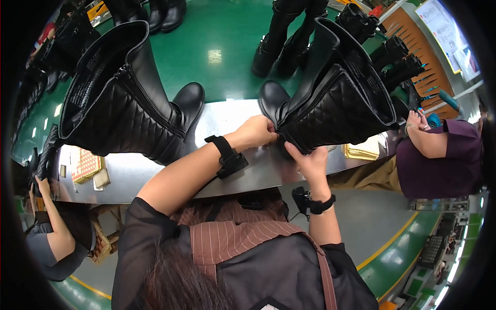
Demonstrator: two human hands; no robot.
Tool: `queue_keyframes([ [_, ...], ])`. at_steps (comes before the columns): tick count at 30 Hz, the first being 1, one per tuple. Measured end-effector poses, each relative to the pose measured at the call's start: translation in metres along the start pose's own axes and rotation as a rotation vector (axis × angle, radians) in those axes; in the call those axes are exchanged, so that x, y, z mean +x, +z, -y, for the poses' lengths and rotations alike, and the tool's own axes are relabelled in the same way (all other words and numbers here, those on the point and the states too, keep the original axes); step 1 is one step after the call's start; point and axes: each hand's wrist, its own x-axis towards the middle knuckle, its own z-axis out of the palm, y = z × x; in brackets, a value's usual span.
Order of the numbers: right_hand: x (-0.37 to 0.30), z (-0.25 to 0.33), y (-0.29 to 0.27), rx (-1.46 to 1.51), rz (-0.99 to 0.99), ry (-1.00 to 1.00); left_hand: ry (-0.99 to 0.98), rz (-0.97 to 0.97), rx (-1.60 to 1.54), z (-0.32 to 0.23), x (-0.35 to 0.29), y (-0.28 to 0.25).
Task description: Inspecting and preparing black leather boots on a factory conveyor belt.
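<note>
Two tall black boots with quilted shafts stand on a shiny metal table; each has a zipper along its side. At the ankle of the right-hand boot [330,113], by the lower end of its zipper, my left hand [256,132] is closed in a pinch. What lies between those fingertips is too small to make out. My right hand [311,161] grips the same boot low at the heel, thumb towards the ankle and fingers partly hidden. To the left, the other boot [134,108] stands apart from both hands, its shaft top gaping.
A patterned box [86,165] and a small block [101,179] lie at the table's left. Yellow sheets [361,150] lie right of my right hand. More black boots [281,39] stand beyond the table. Co-workers are at left and right [439,160].
</note>
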Motion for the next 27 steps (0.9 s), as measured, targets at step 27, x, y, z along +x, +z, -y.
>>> queue_keyframes([
  [27, 0.027, 0.007, -0.019, 0.196, 0.375, -0.029, -0.11, 0.283, -0.912, -0.079, -0.073, -0.024],
])
